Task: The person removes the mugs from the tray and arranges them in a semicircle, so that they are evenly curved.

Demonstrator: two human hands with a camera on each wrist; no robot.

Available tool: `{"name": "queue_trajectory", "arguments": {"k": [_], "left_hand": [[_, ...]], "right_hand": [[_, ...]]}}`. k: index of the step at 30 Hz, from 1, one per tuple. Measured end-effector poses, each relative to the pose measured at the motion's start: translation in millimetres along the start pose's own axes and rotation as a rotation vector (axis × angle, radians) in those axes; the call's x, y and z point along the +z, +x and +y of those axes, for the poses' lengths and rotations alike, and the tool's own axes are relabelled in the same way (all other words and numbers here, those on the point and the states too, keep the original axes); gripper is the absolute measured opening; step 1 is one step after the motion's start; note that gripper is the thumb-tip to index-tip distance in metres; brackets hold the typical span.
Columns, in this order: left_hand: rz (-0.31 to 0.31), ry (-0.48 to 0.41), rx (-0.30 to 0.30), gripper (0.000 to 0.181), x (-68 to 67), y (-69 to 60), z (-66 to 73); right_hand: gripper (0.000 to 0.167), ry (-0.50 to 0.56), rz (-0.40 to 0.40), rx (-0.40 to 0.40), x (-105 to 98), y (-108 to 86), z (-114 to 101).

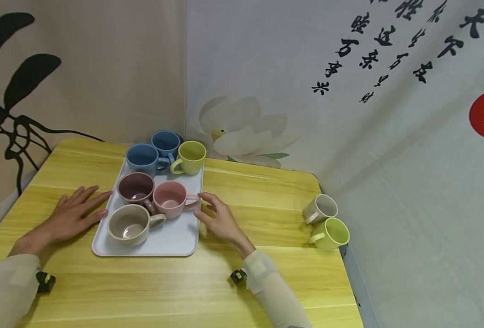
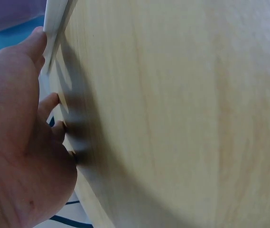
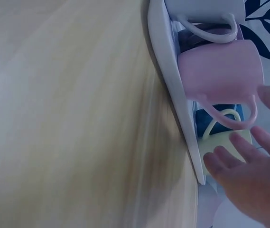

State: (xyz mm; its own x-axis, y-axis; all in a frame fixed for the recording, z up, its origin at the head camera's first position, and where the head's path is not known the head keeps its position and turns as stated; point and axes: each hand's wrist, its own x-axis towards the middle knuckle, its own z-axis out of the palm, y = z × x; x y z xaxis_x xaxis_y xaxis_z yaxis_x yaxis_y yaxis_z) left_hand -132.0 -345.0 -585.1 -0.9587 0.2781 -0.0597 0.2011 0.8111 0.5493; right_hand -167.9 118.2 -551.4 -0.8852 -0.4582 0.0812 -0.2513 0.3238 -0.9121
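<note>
A white tray [image 1: 180,243] on the table carries several cups. Toward its near end sit a beige cup [image 1: 128,225], a plum cup [image 1: 135,186] and a pink cup [image 1: 170,200]. Two blue cups, one at the left [image 1: 141,159] and one behind it [image 1: 165,141], share the far end with a yellow cup [image 1: 192,157]. My left hand [image 1: 75,214] lies with fingers spread, its thumb and forefinger touching the tray's left edge. By the tray's right edge, my right hand [image 1: 221,221] hovers beside the pink cup's handle [image 3: 248,114], fingers loosely bent and holding nothing.
At the table's right edge stand a light grey cup [image 1: 321,208] and a lime-green cup [image 1: 332,234], close together. The wooden table [image 1: 151,291] meets a printed cloth backdrop [image 1: 258,68] behind and to the right.
</note>
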Motion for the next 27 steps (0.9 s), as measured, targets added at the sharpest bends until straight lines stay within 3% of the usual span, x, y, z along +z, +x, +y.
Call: {"name": "queue_trajectory", "arguments": {"k": [6, 11, 20, 27], "left_hand": [[-0.003, 0.002, 0.0, 0.07, 2.1, 0.7, -2.8], [-0.006, 0.004, -0.008, 0.07, 3.4, 1.1, -4.4], [0.013, 0.009, 0.006, 0.069, 3.3, 1.5, -4.4], [0.013, 0.009, 0.006, 0.069, 4.3, 1.5, -6.1]], "right_hand": [[0.057, -0.013, -0.034, -0.022, 5, 9.4, -2], [0.049, -0.019, -0.031, 0.009, 6, 13.1, -1], [0.025, 0.003, -0.002, 0.055, 8, 11.9, 1], [0.024, 0.046, -0.04, 0.065, 8, 9.1, 0]]}}
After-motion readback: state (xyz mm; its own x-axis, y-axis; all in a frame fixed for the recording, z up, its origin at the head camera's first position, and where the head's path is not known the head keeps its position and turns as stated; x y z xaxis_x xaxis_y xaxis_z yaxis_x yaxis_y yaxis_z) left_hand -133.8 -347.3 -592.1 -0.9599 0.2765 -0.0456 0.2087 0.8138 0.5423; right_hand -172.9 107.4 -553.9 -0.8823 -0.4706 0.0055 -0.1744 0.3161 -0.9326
